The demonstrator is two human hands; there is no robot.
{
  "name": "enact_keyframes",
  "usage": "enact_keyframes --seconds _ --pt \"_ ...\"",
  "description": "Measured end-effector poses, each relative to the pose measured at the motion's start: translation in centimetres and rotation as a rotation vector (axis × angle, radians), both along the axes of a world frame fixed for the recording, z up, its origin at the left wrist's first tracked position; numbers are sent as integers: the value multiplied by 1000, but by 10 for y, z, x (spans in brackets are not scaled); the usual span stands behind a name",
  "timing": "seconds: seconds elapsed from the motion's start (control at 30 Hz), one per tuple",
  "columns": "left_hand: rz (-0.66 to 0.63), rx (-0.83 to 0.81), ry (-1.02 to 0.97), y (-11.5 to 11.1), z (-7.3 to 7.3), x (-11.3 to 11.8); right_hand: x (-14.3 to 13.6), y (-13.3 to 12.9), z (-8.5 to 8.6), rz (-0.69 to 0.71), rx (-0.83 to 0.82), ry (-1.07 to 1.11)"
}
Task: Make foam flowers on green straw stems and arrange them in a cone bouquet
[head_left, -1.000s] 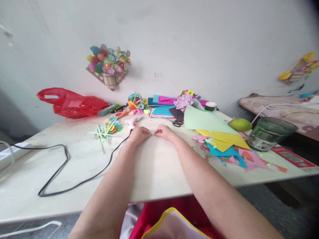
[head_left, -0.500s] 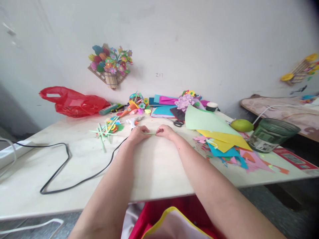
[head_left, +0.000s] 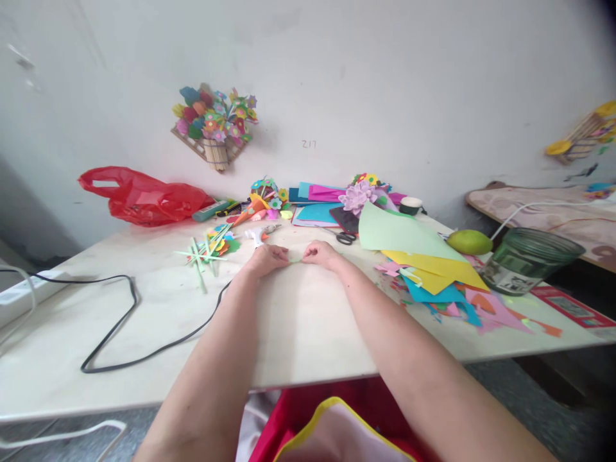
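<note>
Green strip (head_left: 295, 260) pinched at two points

The left hand (head_left: 269, 260) and right hand (head_left: 321, 255) each have thumb and fingers closed on it, and it spans the small gap between them. Just beyond the left hand lies a glue gun (head_left: 258, 235); to that hand's left, crossed pale-green sticks (head_left: 197, 258). Scissors (head_left: 345, 238) lie beyond the right hand, a light-green sheet (head_left: 404, 236) farther right.

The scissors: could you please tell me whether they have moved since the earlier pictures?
No. Judged against the wall marking, the scissors lie in the same place; the whole view has merely shifted slightly.
</note>
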State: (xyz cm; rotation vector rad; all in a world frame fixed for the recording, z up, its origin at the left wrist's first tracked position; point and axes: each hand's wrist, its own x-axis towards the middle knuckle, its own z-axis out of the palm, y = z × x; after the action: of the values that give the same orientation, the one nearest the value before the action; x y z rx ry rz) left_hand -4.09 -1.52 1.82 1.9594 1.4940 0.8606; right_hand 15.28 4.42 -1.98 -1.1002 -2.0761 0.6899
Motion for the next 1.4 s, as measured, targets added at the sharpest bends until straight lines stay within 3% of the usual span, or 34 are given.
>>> enact_keyframes --seconds 0.3,0.9,1.4 --pt "20 -64 -26 -6 6 -1 1 -2 3 -8 -30 -10" --pt "18 -63 -33 -1 3 -3 0 -7 10 -25 -44 -114" --pt "-54 25 218 1 5 0 -1 -9 12 -14 -42 -133"
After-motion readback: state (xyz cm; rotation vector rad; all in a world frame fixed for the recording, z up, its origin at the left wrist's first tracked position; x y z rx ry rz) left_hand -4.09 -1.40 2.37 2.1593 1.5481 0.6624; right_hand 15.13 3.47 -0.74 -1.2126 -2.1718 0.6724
